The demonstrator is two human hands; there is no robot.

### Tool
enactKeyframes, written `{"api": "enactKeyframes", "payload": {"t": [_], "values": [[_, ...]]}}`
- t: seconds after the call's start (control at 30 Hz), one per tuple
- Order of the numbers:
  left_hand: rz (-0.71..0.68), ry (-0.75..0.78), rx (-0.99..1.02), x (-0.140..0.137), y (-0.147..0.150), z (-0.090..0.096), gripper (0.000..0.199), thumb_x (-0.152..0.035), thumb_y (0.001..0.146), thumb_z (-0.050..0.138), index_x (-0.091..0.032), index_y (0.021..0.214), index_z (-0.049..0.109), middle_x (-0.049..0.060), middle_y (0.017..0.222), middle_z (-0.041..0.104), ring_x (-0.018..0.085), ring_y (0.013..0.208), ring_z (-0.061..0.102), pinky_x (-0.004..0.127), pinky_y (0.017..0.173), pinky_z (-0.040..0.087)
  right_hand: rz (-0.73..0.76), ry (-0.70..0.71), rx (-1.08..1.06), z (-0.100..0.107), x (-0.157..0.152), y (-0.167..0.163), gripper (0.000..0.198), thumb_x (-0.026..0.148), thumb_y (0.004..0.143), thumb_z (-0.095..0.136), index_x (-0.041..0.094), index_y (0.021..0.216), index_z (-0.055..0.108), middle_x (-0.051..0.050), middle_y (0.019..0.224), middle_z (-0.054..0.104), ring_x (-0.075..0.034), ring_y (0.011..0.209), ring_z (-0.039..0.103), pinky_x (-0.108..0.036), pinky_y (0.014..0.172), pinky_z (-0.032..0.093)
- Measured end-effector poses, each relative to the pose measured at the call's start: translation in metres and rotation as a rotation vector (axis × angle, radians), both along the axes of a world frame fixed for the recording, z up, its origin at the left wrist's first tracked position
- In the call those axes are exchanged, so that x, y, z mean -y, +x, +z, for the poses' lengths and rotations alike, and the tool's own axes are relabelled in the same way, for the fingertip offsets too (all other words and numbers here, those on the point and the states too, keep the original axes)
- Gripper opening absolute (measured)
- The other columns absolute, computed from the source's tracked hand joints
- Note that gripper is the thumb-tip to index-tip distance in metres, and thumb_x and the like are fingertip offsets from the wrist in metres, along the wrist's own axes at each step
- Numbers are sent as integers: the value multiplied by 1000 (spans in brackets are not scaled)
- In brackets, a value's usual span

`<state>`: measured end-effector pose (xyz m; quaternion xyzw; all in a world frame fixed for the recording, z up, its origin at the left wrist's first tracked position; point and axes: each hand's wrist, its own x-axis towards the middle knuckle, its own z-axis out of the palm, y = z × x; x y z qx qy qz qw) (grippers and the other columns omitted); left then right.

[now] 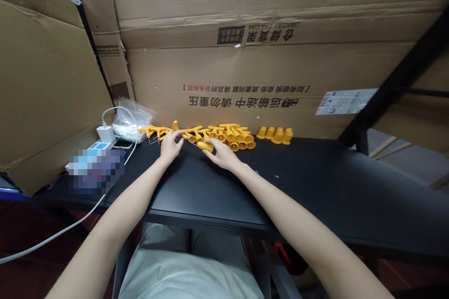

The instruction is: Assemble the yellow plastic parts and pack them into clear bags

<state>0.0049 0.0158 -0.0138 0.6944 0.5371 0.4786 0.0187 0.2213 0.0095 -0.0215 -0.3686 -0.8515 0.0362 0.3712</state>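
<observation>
My right hand (224,155) is closed on a small rounded yellow plastic piece (205,146), pinched between thumb and fingers just above the black table. To its left, my left hand (171,146) reaches in over the row of yellow parts, thumb and index finger apart with no object visible between them. Branched yellow plastic pieces (157,130), some with thin metal chains (150,140), lie behind my left hand. Behind my right hand is a pile of yellow pieces with hollow, cone-like ends (242,138). Fingers partly hide the parts between my hands.
Several yellow stepped caps (277,134) stand at the back right. Cardboard (224,65) walls the black table (301,182) at the back and left. A power strip (100,145) with a white plug and cable, a phone (123,145) and a clear plastic bag (129,114) lie left.
</observation>
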Motion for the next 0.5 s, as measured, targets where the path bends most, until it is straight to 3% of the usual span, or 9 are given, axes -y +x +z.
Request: {"api": "enactKeyframes", "payload": {"t": [0.5], "values": [[70,17,-126,7,7,2,26,-17,83,51,-23,105,64,5,95,63,18,89,59,30,82,46,8,-15,-12,2,6,-5,26,31,83,54,21,107,58,-10,104,66,-24,94,64,-39,84,50]]}}
